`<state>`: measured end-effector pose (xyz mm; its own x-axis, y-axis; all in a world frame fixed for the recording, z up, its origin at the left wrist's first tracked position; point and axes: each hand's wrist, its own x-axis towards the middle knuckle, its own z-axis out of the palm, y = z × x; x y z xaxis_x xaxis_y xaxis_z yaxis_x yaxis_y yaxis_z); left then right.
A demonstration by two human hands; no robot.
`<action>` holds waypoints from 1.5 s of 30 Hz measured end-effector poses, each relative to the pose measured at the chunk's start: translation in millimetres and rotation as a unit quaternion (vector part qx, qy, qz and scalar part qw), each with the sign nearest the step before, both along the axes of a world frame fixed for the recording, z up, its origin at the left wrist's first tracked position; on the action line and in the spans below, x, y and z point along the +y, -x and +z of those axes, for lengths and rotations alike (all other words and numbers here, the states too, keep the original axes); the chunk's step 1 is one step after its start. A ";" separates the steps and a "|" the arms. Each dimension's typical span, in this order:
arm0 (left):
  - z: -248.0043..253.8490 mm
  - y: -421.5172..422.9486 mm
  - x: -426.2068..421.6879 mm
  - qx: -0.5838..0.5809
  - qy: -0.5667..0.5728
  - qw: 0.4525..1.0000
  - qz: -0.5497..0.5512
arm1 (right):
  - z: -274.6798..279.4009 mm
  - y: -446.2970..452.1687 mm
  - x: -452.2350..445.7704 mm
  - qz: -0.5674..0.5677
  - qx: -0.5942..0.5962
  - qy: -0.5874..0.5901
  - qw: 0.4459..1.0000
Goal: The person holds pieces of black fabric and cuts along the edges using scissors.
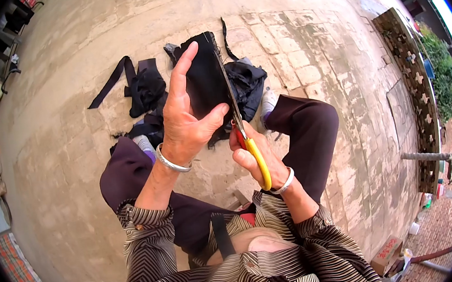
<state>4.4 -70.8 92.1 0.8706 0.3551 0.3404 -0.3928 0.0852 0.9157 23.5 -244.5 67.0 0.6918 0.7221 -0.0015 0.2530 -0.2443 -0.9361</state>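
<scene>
My left hand (186, 115) holds up a piece of black cloth (203, 74), its thumb and long index finger lying against the near face. The other fingers are hidden behind. In my right hand (264, 150) is a pair of scissors (260, 164) with yellow handle covering and a touch of red near the pivot. Their blades point away from me along the frayed right edge of the cloth. Whether the blades are parted I cannot tell. Beyond the hands, dark cloth scraps (247, 78) lie heaped on the ground, with a black strip (112, 82) farther left.
My bent legs (313, 132) frame the work on both sides. Worn paving (332, 47) spreads all around. To the right stands a low pierced wall (415, 82) with green bushes (442, 68) behind. A cardboard box (387, 253) sits at lower right, a checked cloth (21, 267) at lower left.
</scene>
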 end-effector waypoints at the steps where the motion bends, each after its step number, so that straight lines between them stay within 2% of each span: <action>1: -0.4 -0.8 0.7 -0.005 -0.013 1.000 0.000 | 0.9 0.5 1.5 -0.014 0.008 0.003 1.000; 8: -8.3 -2.0 2.9 -0.019 -0.065 0.998 0.009 | -8.0 5.0 3.5 -0.067 -0.004 0.027 0.997; 15: -8.5 -4.2 -3.2 -0.009 -0.030 0.999 -0.005 | -12.1 7.5 1.0 -0.099 0.029 0.014 0.995; 18: -8.2 -3.6 -1.5 0.001 0.019 0.999 -0.030 | -10.8 5.2 -3.0 -0.087 0.025 0.021 0.996; 21: -6.5 -4.3 1.7 0.002 -0.024 1.000 -0.016 | -13.2 3.8 -4.5 -0.060 0.007 0.004 0.998; 26: -11.6 -8.6 2.1 -0.019 -0.031 0.999 0.016 | -10.3 1.1 -5.9 0.010 0.093 -0.051 0.994; 30: -14.1 -8.8 5.6 -0.038 -0.068 0.996 0.039 | -9.6 1.5 -6.1 0.016 0.093 -0.050 0.994; 35: -14.9 -9.0 4.7 -0.041 -0.052 0.997 0.026 | -8.8 2.2 -4.1 -0.005 0.026 0.017 1.000; 39: -14.8 -7.9 0.0 -0.038 -0.016 0.999 0.006 | -12.1 1.8 -3.9 -0.016 0.021 0.011 1.000; 45: -11.9 -6.5 -4.4 -0.038 -0.049 0.998 0.009 | -16.0 1.3 -3.2 -0.035 -0.018 0.002 0.999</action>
<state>11.0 -75.2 80.2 0.8344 0.3325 0.4396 -0.4623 -0.0119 0.8866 22.3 -247.7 51.0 0.7404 0.6719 0.0210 0.2680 -0.2663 -0.9259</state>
